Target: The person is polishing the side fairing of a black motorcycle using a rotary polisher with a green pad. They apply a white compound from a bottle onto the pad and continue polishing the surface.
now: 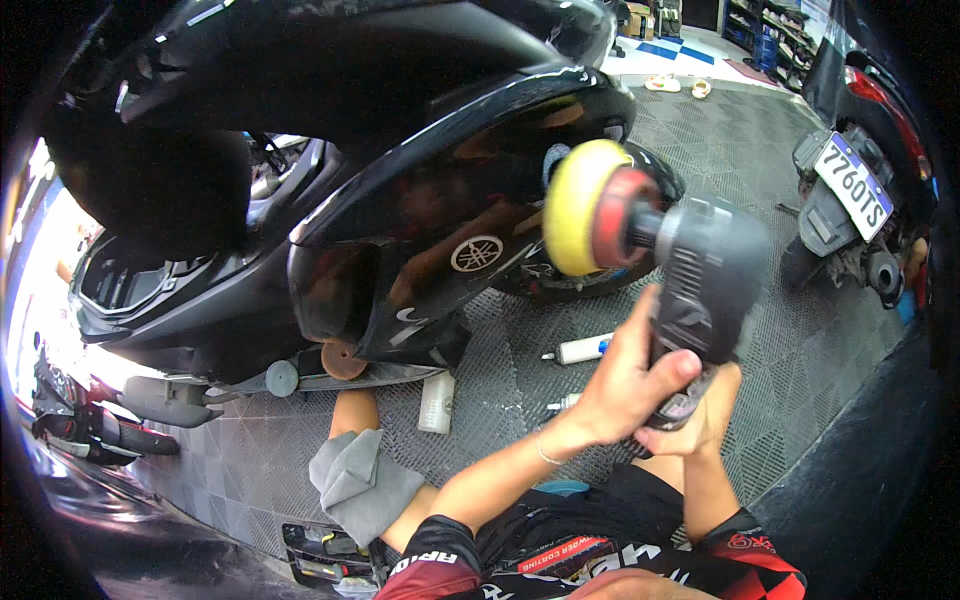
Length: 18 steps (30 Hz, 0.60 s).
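Note:
Both my hands are on a black cordless polisher (709,277), held up beside a black Yamaha scooter (420,225). My left hand (626,382) wraps the handle, its thumb lying across the side. Lower down, my right hand (694,431) closes around the handle's base, partly hidden behind it. A yellow foam pad (577,210) on a red backing (624,217) faces the scooter's glossy rear side panel. Whether the pad touches the panel cannot be told. The polisher's head looks blurred. A grey cloth (367,480) drapes over my bent left leg.
On the grey grated floor lie a white bottle (585,349), another bottle (564,403) and a translucent bottle (436,403). A brown disc (343,360) and a grey disc (282,378) sit along the scooter's lower edge. Another motorcycle (840,202) stands right; an open case (330,559) lies lower left.

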### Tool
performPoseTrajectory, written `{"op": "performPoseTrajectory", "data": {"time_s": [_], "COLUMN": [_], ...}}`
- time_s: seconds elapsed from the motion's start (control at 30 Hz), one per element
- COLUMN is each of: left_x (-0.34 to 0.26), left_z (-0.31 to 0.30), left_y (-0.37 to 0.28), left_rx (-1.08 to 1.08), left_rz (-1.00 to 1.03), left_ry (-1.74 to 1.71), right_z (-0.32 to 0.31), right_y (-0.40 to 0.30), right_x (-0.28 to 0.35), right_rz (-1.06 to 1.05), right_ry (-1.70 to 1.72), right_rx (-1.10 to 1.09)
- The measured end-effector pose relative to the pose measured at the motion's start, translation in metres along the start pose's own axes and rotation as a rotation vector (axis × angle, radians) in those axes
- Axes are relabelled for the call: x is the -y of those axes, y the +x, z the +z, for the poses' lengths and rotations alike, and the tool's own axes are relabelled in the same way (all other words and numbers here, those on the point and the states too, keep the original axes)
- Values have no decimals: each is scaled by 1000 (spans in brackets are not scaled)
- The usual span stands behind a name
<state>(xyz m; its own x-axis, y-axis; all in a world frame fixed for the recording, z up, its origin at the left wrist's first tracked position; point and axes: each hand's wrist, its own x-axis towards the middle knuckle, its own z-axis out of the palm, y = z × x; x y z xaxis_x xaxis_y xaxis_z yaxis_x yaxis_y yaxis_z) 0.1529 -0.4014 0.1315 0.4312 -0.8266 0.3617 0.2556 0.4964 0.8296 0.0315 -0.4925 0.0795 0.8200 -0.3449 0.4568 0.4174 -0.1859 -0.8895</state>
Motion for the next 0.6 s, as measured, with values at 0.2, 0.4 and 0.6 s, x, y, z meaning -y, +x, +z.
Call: {"op": "performPoseTrajectory", "data": {"time_s": [0.2, 0.4, 0.6], "left_x": [-21, -8, -18], "left_z": [14, 17, 18], "left_y": [27, 27, 41], "left_rx": [61, 86, 167], "left_rz": [-106, 41, -11], "left_ry": [97, 19, -1], "right_z": [-33, -24, -7], "right_y": [9, 10, 10], "right_x": [31, 66, 78], "right_rz": [158, 115, 258], "right_ry": [-256, -528, -358], "right_rx": [-63, -173, -307]}}
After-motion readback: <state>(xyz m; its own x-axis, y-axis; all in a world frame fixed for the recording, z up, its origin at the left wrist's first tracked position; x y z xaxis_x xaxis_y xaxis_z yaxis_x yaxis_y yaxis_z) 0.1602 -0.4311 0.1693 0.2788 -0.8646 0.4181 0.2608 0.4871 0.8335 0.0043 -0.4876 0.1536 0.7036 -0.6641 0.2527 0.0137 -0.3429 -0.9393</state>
